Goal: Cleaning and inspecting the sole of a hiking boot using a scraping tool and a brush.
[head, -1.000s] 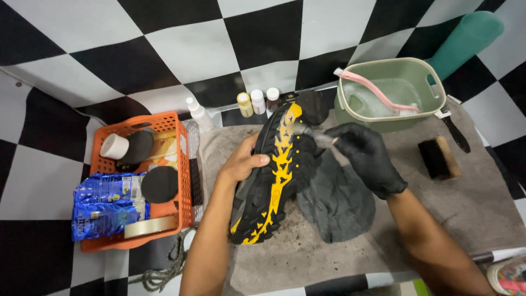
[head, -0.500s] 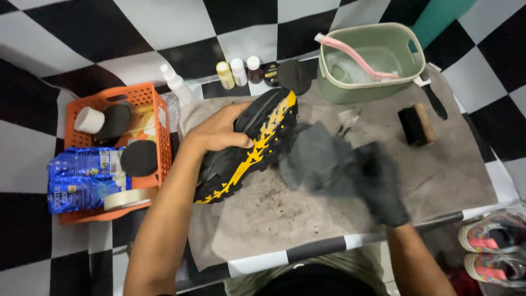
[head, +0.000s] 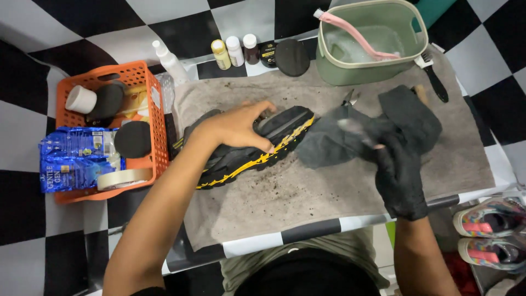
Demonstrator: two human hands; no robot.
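Evidently the bare left hand (head: 238, 127) pressed flat, fingers spread, on the black-and-yellow shoe (head: 249, 147) at frame centre, while the gloved right hand (head: 397, 164) gripped a dark cloth (head: 350, 137); a loose hold might have let the shoe slide across the gritty grey towel (head: 307, 197).

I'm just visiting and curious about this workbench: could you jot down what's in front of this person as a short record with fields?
Left hand: bare left hand pressing down on a black shoe with yellow sole trim
Right hand: black-gloved right hand gripping a dark grey cloth
Surface: dirty grey towel over a black-and-white checkered table
Far edge: green tub with a pink brush, three small bottles
Left side: orange basket with tape roll and blue packets
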